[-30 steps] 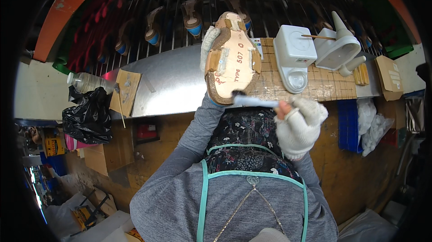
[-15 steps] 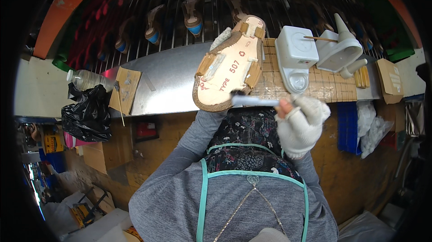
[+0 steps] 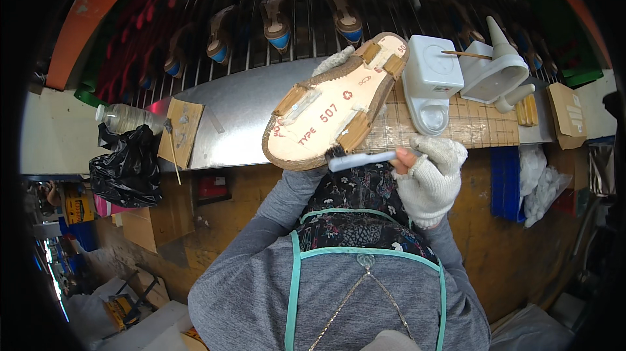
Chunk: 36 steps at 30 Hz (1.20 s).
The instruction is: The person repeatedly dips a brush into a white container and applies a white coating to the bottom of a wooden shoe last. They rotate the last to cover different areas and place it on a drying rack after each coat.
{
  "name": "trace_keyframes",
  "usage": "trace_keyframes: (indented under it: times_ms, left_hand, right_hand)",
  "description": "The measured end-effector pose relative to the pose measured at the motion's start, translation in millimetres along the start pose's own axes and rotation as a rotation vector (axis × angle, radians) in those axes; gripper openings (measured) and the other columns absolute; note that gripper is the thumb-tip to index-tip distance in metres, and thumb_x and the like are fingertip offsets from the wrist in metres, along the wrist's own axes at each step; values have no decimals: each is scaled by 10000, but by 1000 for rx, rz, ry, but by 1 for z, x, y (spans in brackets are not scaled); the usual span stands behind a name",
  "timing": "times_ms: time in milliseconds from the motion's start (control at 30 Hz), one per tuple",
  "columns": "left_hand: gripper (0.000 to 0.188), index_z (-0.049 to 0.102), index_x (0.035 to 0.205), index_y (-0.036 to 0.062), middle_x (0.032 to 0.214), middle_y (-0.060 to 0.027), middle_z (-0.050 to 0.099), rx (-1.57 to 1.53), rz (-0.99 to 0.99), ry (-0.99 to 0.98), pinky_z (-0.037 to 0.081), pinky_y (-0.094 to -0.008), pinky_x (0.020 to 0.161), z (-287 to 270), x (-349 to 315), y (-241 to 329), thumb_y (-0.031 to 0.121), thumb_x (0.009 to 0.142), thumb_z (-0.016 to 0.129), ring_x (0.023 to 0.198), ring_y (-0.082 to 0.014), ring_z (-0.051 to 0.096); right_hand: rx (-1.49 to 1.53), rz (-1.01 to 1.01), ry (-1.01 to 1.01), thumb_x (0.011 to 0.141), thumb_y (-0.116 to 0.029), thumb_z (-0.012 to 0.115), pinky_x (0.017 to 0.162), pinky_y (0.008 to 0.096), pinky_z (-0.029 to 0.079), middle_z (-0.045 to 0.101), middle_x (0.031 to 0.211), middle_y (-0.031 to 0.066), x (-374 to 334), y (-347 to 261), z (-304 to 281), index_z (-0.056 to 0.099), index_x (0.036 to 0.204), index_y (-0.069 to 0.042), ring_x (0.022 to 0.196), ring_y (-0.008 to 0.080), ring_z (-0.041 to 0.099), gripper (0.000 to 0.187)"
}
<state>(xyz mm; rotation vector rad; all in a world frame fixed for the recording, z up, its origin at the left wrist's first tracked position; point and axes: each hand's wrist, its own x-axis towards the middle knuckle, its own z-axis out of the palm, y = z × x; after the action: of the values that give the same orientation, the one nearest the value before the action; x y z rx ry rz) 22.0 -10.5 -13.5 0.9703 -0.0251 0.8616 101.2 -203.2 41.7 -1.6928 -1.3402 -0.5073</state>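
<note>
A sandal (image 3: 326, 113) is held sole side up above the bench's front edge, slanting from lower left to upper right. Its pale insole board carries red print, and brown strap ends are folded over its edges. My left hand (image 3: 334, 61), in a whitish glove, supports it from behind; only a bit of glove shows past the far edge. In my right hand (image 3: 430, 178), gloved with bare fingertips, is a small brush (image 3: 362, 160) with a pale handle. Its black bristles touch or nearly touch the sandal's near edge, beside a strap end.
A white glue dispenser (image 3: 432, 67) and a white holder (image 3: 499, 77) with a thin stick stand on the cardboard (image 3: 482, 126) at right. Behind them, more shoes (image 3: 277, 25) hang on a rod rack. A black bag (image 3: 127, 165) and plastic bottle (image 3: 124, 116) are at left.
The sandal has turned clockwise, its wide end shifting left and down and its narrow end right. The brush has moved slightly left and down with my right hand.
</note>
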Motion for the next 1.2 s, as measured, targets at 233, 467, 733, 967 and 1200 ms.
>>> trace_keyframes:
  times_ms: [233,467,733,967,1200]
  left_hand:
    - [1000,351,1526,74,1488,-106,488,518,72,90,435,-445,1159,-27,-1,1,329,738,911,1366,-259,486]
    - [897,308,1575,189,1551,-136,432,-225,35,308,362,-642,1162,-105,-33,2,821,938,295,1387,-372,462]
    - [665,425,1480,152,1408,-138,561,-368,-185,579,480,-599,1070,-118,-69,-22,638,1028,392,1249,-336,577]
    - [675,342,1524,12,1284,-287,556,-644,-260,169,499,-538,1076,-74,-63,9,432,1035,541,1153,-386,622]
    - [995,333,1531,59,1198,-273,593,-301,-255,335,641,-478,778,-58,-27,-15,806,891,486,953,-330,692]
  right_hand:
    - [-5,360,-60,719,-79,818,790,370,439,686,885,86,-21,46,-35,730,830,-46,828,262,604,145]
    - [-578,449,-206,776,-182,747,795,411,380,687,908,12,-50,106,-54,716,876,-161,857,237,625,106]
    - [-697,264,-348,731,-219,783,792,443,389,661,925,8,-45,127,-47,704,915,-205,847,250,598,200]
    - [-358,557,-357,811,-186,722,747,402,393,639,744,20,-45,135,-60,700,872,-145,709,254,602,77]
    - [143,913,-268,892,-134,717,588,283,391,582,710,31,-46,125,-50,713,867,-28,635,98,506,109]
